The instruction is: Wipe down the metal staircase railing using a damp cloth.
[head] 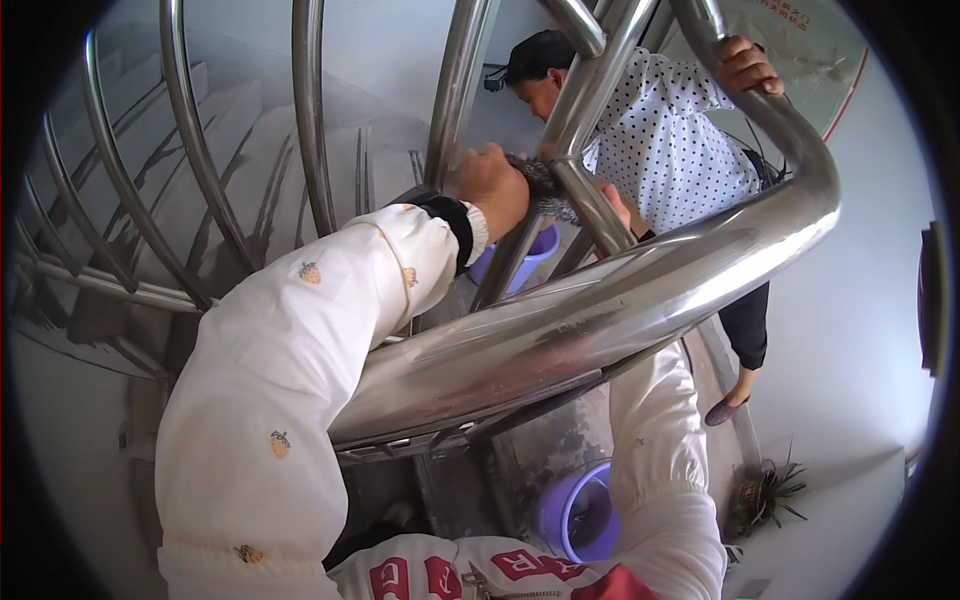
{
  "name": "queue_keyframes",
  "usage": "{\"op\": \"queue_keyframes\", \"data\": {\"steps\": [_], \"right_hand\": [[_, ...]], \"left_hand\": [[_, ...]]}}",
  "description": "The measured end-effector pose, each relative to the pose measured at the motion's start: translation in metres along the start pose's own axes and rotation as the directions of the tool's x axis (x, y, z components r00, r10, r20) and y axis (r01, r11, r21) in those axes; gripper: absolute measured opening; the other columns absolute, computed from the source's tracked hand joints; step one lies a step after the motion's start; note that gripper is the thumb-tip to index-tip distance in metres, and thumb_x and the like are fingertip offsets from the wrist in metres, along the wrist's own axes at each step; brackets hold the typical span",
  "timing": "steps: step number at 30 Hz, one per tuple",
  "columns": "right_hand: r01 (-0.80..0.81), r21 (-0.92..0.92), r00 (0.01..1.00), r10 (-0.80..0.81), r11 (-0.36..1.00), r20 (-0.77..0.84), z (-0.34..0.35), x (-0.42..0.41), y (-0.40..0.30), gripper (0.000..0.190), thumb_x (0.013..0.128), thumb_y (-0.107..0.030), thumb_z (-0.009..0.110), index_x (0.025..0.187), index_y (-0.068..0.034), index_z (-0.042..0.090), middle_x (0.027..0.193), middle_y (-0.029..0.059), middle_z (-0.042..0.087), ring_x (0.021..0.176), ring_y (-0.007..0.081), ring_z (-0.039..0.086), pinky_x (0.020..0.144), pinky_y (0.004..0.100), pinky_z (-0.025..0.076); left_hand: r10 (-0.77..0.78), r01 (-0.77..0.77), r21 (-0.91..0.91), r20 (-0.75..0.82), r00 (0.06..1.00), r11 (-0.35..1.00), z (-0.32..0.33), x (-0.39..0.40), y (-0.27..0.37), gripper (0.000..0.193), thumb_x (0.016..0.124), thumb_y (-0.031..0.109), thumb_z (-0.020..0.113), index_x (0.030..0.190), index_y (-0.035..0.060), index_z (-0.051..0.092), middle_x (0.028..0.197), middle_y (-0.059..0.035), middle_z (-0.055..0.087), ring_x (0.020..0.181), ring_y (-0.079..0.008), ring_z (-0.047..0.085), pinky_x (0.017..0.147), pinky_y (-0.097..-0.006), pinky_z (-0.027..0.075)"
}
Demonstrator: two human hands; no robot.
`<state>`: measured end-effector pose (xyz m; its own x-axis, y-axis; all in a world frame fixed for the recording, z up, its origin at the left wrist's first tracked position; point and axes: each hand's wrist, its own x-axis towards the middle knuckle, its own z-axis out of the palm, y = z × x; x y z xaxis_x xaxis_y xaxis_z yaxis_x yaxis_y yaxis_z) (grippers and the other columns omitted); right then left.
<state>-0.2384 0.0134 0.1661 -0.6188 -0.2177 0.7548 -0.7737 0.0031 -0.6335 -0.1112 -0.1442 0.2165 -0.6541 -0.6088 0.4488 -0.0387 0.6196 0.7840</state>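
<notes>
My left hand (pixel 495 187) reaches over the thick stainless-steel handrail (pixel 600 315) and grips a dark grey, fuzzy cloth (pixel 536 176). The cloth is wrapped around a slanted steel baluster (pixel 574 169) near a welded joint. My right arm passes under the handrail. Beyond it, my right hand (pixel 616 206) shows partly behind the baluster, with its fingers at the other end of the cloth; the rail and post hide most of it. Both of my arms wear cream sleeves; those on the left bear small strawberry prints.
A co-worker (pixel 675 150) in a dotted shirt and dark cap bends beyond the rail, one hand (pixel 750 67) on it. Stairs (pixel 247 150) lie behind curved balusters at left. One purple bucket (pixel 536 259) stands beyond the rail, another (pixel 559 510) below me. A potted plant (pixel 769 495) is at lower right.
</notes>
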Motion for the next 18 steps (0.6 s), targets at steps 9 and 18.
{"op": "queue_keyframes", "data": {"steps": [9,18], "right_hand": [[0.184,-0.351,0.982,-0.191,0.918,0.015,-0.007,0.013,-0.003,0.023,0.081,-0.019,0.068,0.095,-0.006,0.056,0.073,0.0008,0.057,0.070,0.0071,0.051,0.062,0.0213,0.042],[0.016,-0.225,0.983,0.025,0.974,0.180,-0.016,-0.053,0.057,0.021,0.081,-0.014,0.065,0.097,-0.004,0.058,0.076,0.0023,0.060,0.068,0.0080,0.055,0.061,0.0226,0.045]], "left_hand": [[0.182,-0.181,-0.017,0.086,0.980,0.983,-0.016,0.015,0.000,0.023,0.079,0.013,0.053,0.095,-0.0033,0.057,0.101,-0.0251,0.059,0.094,-0.0429,0.057,0.083,-0.0477,0.046],[0.026,-0.091,0.171,0.350,0.936,0.981,0.039,-0.024,-0.059,0.027,0.076,0.013,0.056,0.094,-0.0047,0.063,0.095,-0.0292,0.062,0.092,-0.0424,0.061,0.084,-0.0458,0.047]]}}
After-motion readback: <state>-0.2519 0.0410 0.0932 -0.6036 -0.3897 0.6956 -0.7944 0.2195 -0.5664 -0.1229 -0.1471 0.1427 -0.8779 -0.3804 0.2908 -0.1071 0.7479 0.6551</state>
